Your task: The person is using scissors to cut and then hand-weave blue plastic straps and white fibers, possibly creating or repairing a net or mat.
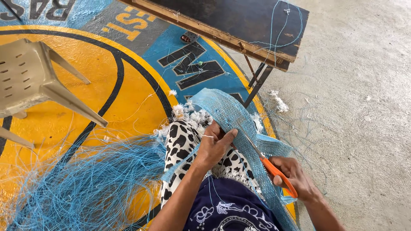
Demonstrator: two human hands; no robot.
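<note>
Left hand (pixel 212 147) has a tight grip on the blue mesh strip (pixel 233 117), draped over the lap. Right hand (pixel 295 177) grips orange-handled scissors (pixel 274 171), blades cutting just beside the left grip.

Both hands low over the lap, forearms bare.
Left hand (pixel 215 147): palm down, fingers curled in a closed pinching grip, forearm angling up from lower left. Right hand (pixel 295 177): fingers clenched in a closed grip, wrist bent, forearm entering from lower right.
</note>
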